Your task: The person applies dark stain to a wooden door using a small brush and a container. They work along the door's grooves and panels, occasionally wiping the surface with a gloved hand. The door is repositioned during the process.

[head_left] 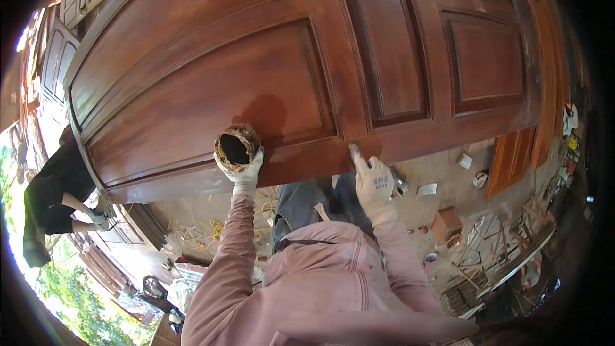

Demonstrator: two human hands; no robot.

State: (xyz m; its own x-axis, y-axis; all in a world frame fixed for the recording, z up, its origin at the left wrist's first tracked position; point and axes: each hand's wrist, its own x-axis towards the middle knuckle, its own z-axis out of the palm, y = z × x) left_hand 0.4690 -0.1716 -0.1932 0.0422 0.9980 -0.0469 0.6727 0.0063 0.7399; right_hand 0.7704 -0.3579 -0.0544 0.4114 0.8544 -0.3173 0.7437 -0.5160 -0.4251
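Observation:
A large reddish-brown panelled wooden door (pixel 378 125) lies across the space before me, its near edge close to my waist. My left hand (pixel 246 170), in a pale work glove, is wrapped round a round pot (pixel 238 144) with a thickly crusted rim and a dark inside, held over the door. My right hand (pixel 375 182), gloved too, is curled at the door's near rail. From it a narrow, brown-stained tip (pixel 354 149) reaches onto the wood; whether this is a finger or a held tool I cannot make out.
Another person in dark clothes (pixel 61 186) bends at the door's left end. Beneath lie a tangled yellow cord (pixel 208 234), a cardboard box (pixel 446 224) and scrap wood (pixel 487 250). Orange-brown wooden panels (pixel 510 160) stand at right; a motorbike (pixel 154 288) is at lower left.

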